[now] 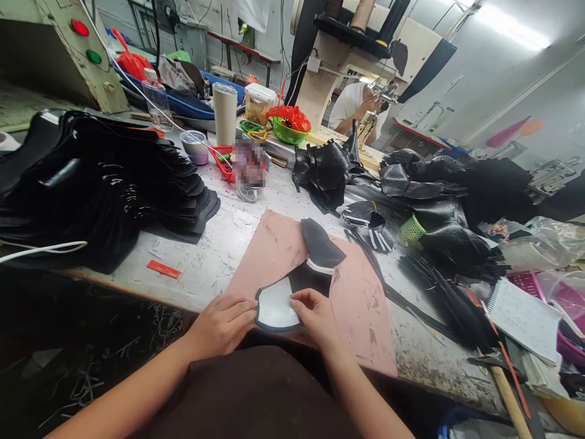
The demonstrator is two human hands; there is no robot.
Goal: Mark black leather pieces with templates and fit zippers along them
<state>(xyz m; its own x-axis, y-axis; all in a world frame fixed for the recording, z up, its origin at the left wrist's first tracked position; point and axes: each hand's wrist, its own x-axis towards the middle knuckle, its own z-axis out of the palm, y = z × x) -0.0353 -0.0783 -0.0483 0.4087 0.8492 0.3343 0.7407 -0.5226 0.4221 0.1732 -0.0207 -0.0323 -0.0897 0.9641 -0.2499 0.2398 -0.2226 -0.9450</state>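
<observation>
A black shoe-upper piece (314, 281) lies on a pink board in front of me, its upper flap (320, 241) pointing away. On its near end sits a white backing piece (276, 306) with a black border around it. My left hand (223, 323) rests at the left edge of that end, fingers stretched out together and fingertips touching the rim; its thumb is hidden. With thumb and forefinger closed, my right hand (320, 317) pinches the right edge of the white backing piece.
Stacked black pieces (114, 189) stand left, near an orange-red strip (164, 269). Black leather parts (326, 171) crowd the back right. A tumbler (225, 113), a green basket (292, 129) and a sewing machine (320, 79) are behind. A hammer (509, 399) and notebook (525, 317) lie right. Another person sits beyond.
</observation>
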